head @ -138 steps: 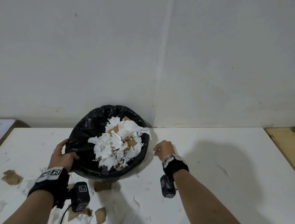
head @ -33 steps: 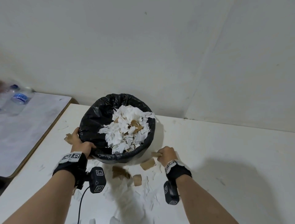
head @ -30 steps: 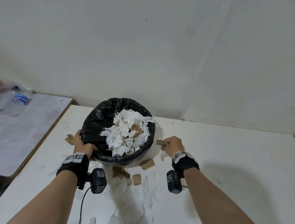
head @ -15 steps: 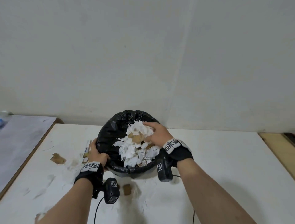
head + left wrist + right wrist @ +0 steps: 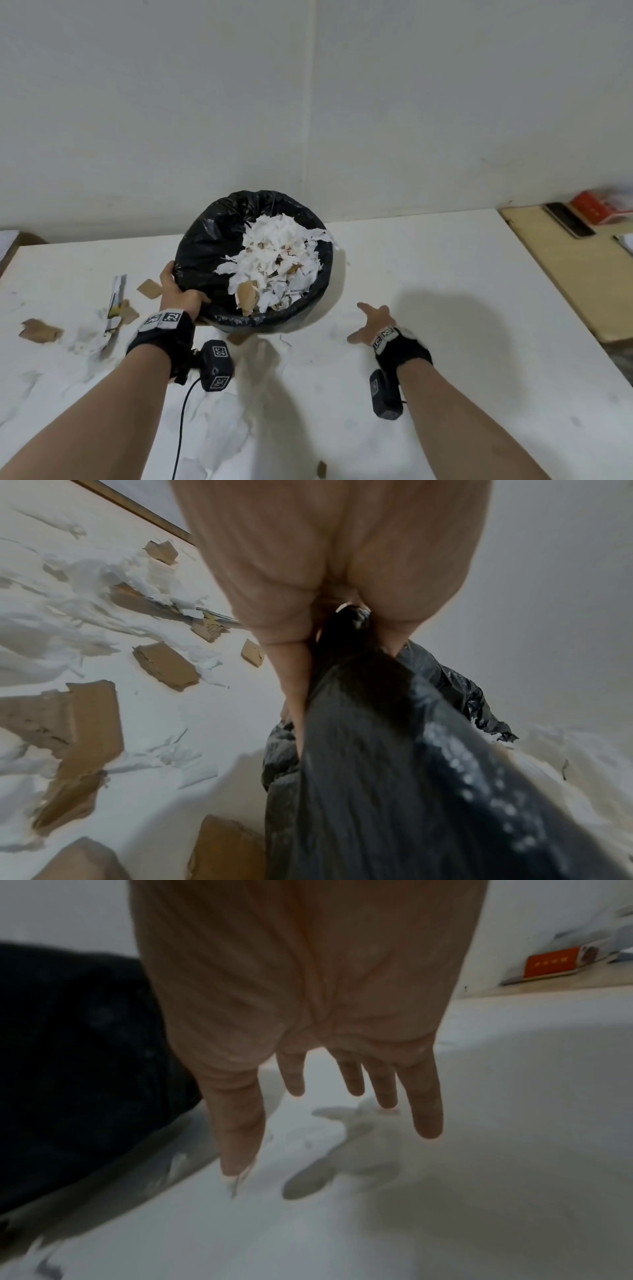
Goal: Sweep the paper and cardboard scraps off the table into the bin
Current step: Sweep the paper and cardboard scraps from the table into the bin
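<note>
A bin lined with a black bag (image 5: 205,240) stands tilted toward me on the white table (image 5: 445,274), heaped with white paper and brown cardboard scraps (image 5: 274,263). My left hand (image 5: 174,291) grips the bin's near-left rim (image 5: 342,647), thumb inside the liner. My right hand (image 5: 371,322) hovers open just above the table to the right of the bin, fingers spread (image 5: 424,1112) and holding nothing. Cardboard pieces (image 5: 41,330) and torn paper (image 5: 89,339) lie on the table to the left; more cardboard (image 5: 164,666) shows in the left wrist view.
A wall rises right behind the bin. A wooden surface (image 5: 565,274) adjoins the table on the right, with a red box (image 5: 596,207) and a dark flat object (image 5: 565,219). A small cardboard bit (image 5: 321,468) lies near the front. A cable (image 5: 181,411) hangs from the left wrist.
My right hand has left the bin, where it was over the scraps, and now spreads open above the table on the right. The left hand keeps its hold on the rim.
</note>
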The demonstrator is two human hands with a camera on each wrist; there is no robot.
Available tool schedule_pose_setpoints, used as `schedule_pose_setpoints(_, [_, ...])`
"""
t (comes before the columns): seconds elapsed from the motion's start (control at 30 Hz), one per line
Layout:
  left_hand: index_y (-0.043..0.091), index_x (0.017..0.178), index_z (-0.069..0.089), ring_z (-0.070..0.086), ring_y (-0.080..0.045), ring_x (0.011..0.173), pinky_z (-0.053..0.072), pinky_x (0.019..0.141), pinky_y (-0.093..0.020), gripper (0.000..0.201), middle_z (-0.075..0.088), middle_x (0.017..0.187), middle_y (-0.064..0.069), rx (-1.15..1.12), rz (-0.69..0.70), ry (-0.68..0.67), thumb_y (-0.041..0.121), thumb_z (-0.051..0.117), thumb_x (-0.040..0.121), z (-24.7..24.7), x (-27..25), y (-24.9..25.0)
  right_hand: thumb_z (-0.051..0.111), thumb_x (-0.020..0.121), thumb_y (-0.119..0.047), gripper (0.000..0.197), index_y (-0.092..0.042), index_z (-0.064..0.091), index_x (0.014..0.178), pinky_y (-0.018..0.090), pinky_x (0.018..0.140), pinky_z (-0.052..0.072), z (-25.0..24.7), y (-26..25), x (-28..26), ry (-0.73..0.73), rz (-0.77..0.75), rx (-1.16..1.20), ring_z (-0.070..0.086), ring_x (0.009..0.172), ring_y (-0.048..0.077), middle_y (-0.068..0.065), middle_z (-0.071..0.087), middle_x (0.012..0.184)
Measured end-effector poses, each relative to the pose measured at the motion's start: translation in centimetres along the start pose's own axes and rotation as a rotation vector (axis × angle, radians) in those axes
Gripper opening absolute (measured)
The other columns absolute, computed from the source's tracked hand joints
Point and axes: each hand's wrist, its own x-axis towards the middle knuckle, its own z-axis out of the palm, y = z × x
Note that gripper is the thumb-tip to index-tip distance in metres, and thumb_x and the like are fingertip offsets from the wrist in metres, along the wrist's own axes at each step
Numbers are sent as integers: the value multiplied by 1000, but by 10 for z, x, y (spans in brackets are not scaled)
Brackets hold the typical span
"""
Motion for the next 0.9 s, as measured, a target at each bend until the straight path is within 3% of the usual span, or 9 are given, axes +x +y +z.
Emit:
schedule_pose_setpoints(0.07, [30,152,27,56,-30,80,52,56,-38,95,54,115,-10,-4,-17,-13,-23,49,76,3,4,-6,76,70,-44,100,-39,14,148,53,106,36,25,2,3,-34,6,-53,23,137,44,10,15,148])
schedule_pose_setpoints(0.17, [34,148,30,58,-37,91,57,60,-48,97,56,121,-10,7,-18,-21,-23,49,72,3,9,-13,74,72,-44,96,-37,14,147,51,103,36,48,-10,1,32,-88,-107,20,135,40,10,17,145])
schedule_pose_setpoints(0.27, [37,145,34,60,-42,95,58,60,-56,97,58,124,-12,10,-17,-29,-22,48,69,-1,12,-18,72,73,-46,88,-29,25,146,45,105,36,63,-26,-10,91,-245,-211,24,130,38,11,24,140])
schedule_pose_setpoints(0.4, [36,147,32,57,-42,99,58,59,-51,97,55,130,-11,-4,-10,-37,-22,48,71,-6,7,-20,73,70,-50,80,-15,41,135,43,101,37,83,-35,-27,82,-329,-254,28,124,35,10,29,134])
schedule_pose_setpoints(0.6, [34,150,29,57,-42,102,57,65,-53,97,53,127,-8,-26,-3,-54,-23,48,73,-12,-1,-18,55,90,-13,31,-6,59,120,34,99,38,96,-30,-39,107,-450,-375,44,121,32,17,46,130])
schedule_pose_setpoints(0.73, [34,151,28,55,-40,102,57,71,-58,97,52,128,-7,-26,7,-56,-22,48,75,-15,-8,-16,44,88,7,32,2,64,112,34,92,43,96,-37,-45,52,-422,-292,55,112,34,22,56,113])
schedule_pose_setpoints(0.83, [34,152,26,53,-38,101,56,71,-57,95,50,128,-5,-31,-5,-58,-23,46,78,-19,-16,-13,47,84,8,20,0,65,81,31,75,41,89,-39,-46,29,-393,-254,58,95,36,17,55,81])
schedule_pose_setpoints(0.87, [33,152,26,51,-38,100,56,67,-52,94,48,126,-4,-37,-6,-58,-23,45,79,-21,-20,-11,49,81,8,12,10,60,81,27,72,41,84,-39,-47,41,-380,-193,61,94,35,17,60,81])
schedule_pose_setpoints(0.9, [32,152,26,51,-37,99,55,64,-47,92,46,124,-3,-43,-6,-54,-23,45,80,-23,-22,-10,49,78,8,17,-1,62,71,22,68,44,78,-38,-47,90,-377,-106,65,94,32,16,67,83])
